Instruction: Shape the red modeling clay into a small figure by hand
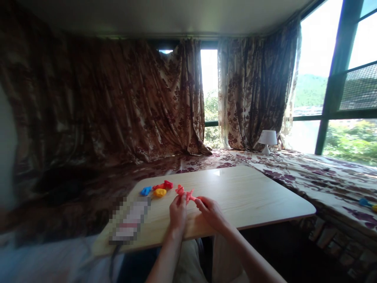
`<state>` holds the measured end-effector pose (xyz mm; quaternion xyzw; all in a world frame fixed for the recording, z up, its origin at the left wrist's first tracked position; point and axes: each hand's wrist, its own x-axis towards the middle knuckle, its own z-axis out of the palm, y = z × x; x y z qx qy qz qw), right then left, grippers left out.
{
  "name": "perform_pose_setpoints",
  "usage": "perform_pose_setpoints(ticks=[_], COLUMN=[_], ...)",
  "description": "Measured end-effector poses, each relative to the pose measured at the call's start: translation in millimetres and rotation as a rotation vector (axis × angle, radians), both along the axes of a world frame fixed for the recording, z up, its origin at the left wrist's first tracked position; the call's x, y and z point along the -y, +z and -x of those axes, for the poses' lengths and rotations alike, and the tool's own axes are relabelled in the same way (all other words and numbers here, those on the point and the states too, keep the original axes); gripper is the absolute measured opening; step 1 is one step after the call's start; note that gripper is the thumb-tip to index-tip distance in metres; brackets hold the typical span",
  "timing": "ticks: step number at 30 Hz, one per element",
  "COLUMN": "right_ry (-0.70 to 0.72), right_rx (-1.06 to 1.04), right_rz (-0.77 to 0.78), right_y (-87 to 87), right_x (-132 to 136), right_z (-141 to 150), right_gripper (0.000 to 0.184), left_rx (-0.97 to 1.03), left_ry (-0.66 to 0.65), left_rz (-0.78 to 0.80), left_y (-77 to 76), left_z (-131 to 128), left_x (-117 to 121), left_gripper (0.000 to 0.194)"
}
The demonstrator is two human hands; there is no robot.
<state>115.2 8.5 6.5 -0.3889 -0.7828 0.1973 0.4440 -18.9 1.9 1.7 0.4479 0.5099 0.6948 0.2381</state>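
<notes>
Crumpled coral-red piece (pixel 189 194), material unclear, held above wooden tabletop (pixel 250 192), inward of near edge. Left hand (pixel 178 211) pinches ruffled body; right hand (pixel 212 212) grasps narrow end in fingers. Probably light, soft, easily creased; narrow end seems best grip.

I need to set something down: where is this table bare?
The widest bare patch of the table lies between the right hand and the right edge. The left is crowded: blue piece, yellow piece and red piece lie beyond a pixelated item, and the left hand grips a coral piece.
</notes>
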Motion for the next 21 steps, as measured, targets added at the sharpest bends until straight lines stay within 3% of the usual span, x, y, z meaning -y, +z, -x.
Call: perform_pose_setpoints(ticks=[4,13,17,21], right_ry=[0.053,-0.004,0.09,0.148], right_rx=[-0.043,-0.066,-0.206,-0.237], right_rz=[0.064,-0.095,0.01,0.099], right_y=[-4.7,-4.3,-4.6,-11.2], right_x=[-3,-1,-3,-7], right_z=[-2,-3,-2,-1], right_gripper=[0.047,0.028,0.025,0.029], left_rx=[0.055,0.189,0.339,0.347], left_ry=[-0.025,-0.143,-0.167,-0.182], left_rz=[-0.025,-0.006,-0.003,0.01], left_y=[-2.1,-1.8,-2.5,-1.6], left_z=[1,-2,-2,-1], left_x=[-1,0,-1,0], left_gripper=[0.034,0.035,0.035,0.037])
